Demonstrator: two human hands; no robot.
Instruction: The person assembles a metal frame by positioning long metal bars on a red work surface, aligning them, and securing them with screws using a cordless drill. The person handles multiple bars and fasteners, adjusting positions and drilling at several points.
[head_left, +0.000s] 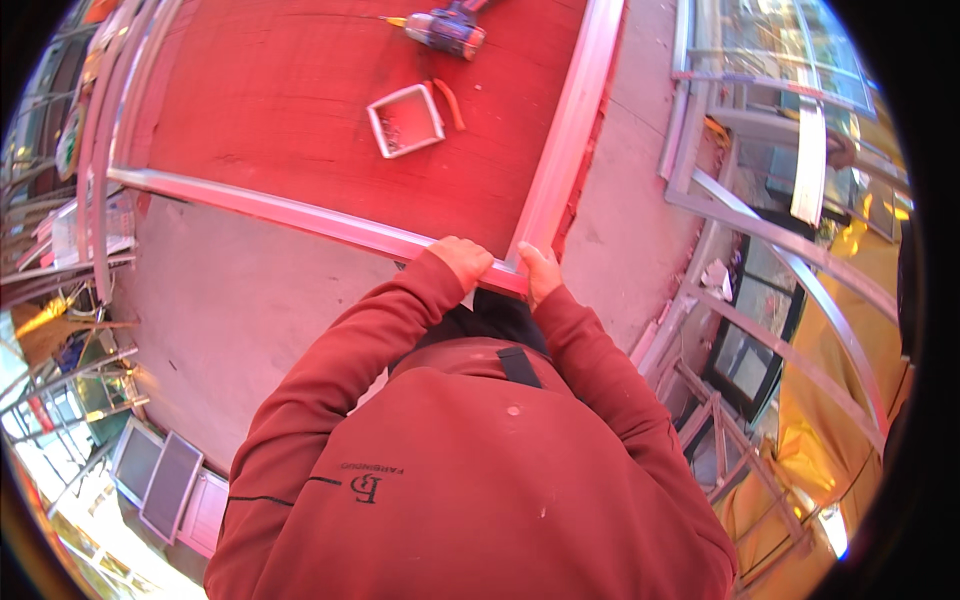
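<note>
A metal frame lies on a red tabletop (300, 112), one of its corners close to my body. My left hand (463, 262) is closed over the near frame bar (285, 212), just left of that corner. At the corner's right side, my right hand (538, 271) grips the end of the wide right-hand frame bar (568, 135), thumb on top. Farther up the tabletop are a square tray (406, 121) with small metal pieces inside, red-handled pliers (448, 103) partly hidden behind it, and a cordless drill (445, 31) lying on its side with a bit fitted.
Metal frames and bars (795, 247) stand and lean at the right, near yellow sheeting (817, 442). Long metal profiles (97, 150) run along the left. Framed panels (171, 486) lean at the lower left. Concrete floor (247, 300) surrounds the table.
</note>
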